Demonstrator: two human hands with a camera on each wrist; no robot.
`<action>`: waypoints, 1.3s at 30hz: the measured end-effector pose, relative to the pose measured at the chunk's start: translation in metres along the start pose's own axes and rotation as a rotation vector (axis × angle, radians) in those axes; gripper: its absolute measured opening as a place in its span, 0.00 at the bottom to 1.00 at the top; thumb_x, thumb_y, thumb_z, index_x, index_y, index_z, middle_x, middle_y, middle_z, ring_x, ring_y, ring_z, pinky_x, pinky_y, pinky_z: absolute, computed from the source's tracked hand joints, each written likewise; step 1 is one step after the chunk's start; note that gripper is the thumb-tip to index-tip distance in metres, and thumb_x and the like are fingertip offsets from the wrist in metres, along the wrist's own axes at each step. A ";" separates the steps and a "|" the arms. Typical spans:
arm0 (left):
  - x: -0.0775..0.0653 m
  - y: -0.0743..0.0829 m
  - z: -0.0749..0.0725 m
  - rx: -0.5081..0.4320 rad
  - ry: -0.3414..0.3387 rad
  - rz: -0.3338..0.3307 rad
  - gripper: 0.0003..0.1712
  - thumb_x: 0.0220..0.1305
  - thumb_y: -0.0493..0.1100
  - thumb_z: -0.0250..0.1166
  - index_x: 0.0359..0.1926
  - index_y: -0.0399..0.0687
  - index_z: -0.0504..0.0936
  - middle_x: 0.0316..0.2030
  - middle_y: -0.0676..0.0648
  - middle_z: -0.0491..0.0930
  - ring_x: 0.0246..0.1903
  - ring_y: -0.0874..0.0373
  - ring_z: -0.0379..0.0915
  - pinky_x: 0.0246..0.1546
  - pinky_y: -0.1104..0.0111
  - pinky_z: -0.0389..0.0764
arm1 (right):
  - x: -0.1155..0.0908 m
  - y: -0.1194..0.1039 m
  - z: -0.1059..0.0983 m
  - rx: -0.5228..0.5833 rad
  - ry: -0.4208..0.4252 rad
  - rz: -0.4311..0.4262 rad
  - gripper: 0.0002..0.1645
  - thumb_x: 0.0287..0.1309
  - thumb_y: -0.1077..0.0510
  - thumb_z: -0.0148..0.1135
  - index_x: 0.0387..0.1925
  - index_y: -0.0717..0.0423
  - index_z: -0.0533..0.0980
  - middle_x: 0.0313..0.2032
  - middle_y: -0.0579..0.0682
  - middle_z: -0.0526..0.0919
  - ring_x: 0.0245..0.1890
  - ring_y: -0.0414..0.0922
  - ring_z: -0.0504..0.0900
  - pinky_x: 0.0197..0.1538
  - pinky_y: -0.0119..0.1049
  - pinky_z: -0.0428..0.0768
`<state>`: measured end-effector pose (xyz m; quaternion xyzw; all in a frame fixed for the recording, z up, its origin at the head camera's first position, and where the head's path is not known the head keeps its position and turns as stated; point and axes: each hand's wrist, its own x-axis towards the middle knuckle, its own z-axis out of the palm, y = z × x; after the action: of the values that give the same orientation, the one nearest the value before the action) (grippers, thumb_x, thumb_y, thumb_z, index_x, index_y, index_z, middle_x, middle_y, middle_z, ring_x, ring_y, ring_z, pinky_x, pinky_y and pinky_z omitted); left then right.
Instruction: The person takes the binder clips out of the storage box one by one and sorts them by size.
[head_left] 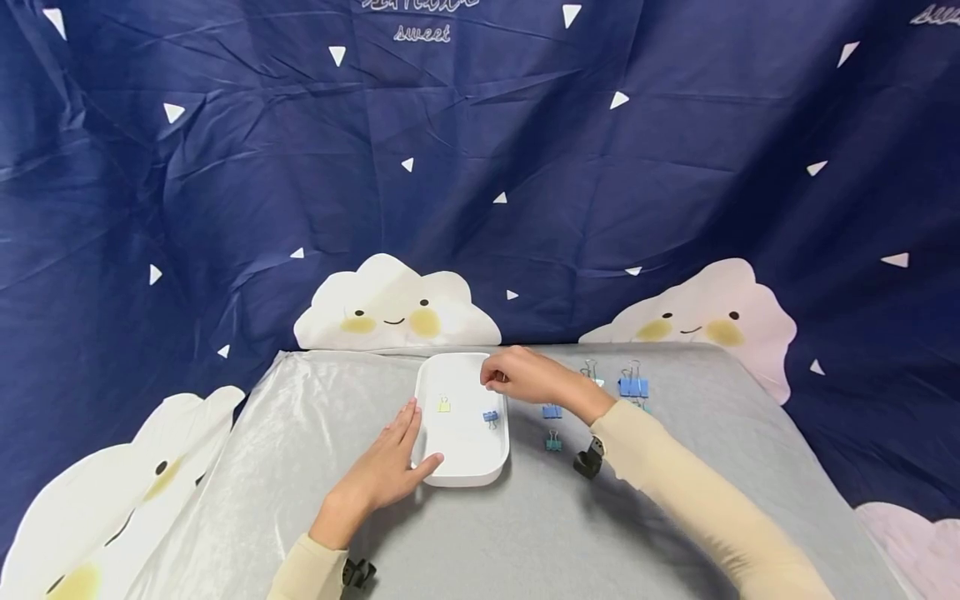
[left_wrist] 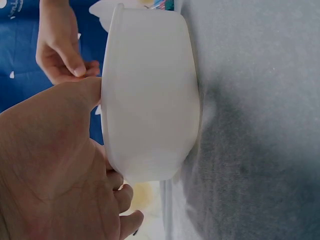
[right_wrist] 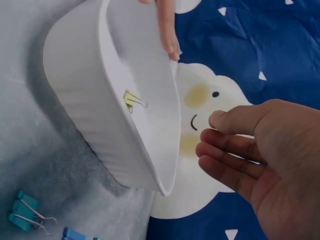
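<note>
A white box stands on the grey cloth. Inside it lie a yellow binder clip and a blue binder clip. My left hand rests along the box's left rim, fingers stretched and the thumb at the near corner. Over the far right part of the box hovers my right hand, its fingers loosely bent. In the right wrist view nothing shows between that hand's thumb and fingers. The yellow clip appears there inside the box, with its wire handles raised.
To the right of the box lie a smaller blue binder clip, a teal binder clip and a large blue binder clip. More clips sit partly hidden near the right forearm. A dark blue curtain with cloud faces hangs behind.
</note>
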<state>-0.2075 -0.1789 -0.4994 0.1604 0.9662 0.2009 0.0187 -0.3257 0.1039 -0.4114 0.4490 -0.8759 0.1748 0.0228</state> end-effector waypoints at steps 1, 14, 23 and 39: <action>0.000 0.000 0.000 0.003 0.000 0.000 0.55 0.77 0.68 0.56 0.84 0.32 0.50 0.86 0.37 0.44 0.85 0.42 0.43 0.84 0.46 0.55 | 0.003 -0.001 0.000 -0.012 -0.018 -0.008 0.06 0.70 0.62 0.67 0.37 0.49 0.86 0.33 0.41 0.84 0.33 0.34 0.77 0.40 0.29 0.81; 0.001 -0.001 0.000 0.012 0.005 0.010 0.55 0.77 0.67 0.56 0.83 0.31 0.51 0.86 0.36 0.44 0.85 0.40 0.44 0.84 0.45 0.56 | 0.033 -0.001 0.011 -0.127 -0.208 -0.037 0.04 0.65 0.64 0.70 0.38 0.52 0.86 0.33 0.44 0.85 0.34 0.38 0.78 0.42 0.33 0.81; 0.001 -0.001 0.000 0.011 -0.002 0.008 0.55 0.78 0.68 0.55 0.84 0.32 0.50 0.86 0.37 0.43 0.85 0.41 0.43 0.84 0.45 0.55 | 0.033 -0.012 0.038 -0.236 -0.405 0.019 0.08 0.63 0.61 0.75 0.43 0.50 0.87 0.44 0.44 0.89 0.45 0.42 0.85 0.53 0.37 0.85; 0.001 -0.002 0.001 0.008 0.001 0.009 0.55 0.77 0.68 0.56 0.84 0.32 0.50 0.86 0.37 0.44 0.86 0.42 0.43 0.84 0.45 0.56 | 0.028 -0.014 0.060 -0.250 -0.546 0.071 0.15 0.61 0.73 0.66 0.37 0.51 0.88 0.35 0.44 0.85 0.35 0.40 0.76 0.43 0.32 0.79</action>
<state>-0.2093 -0.1800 -0.5012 0.1649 0.9662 0.1975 0.0165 -0.3245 0.0550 -0.4587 0.4424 -0.8795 -0.0607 -0.1644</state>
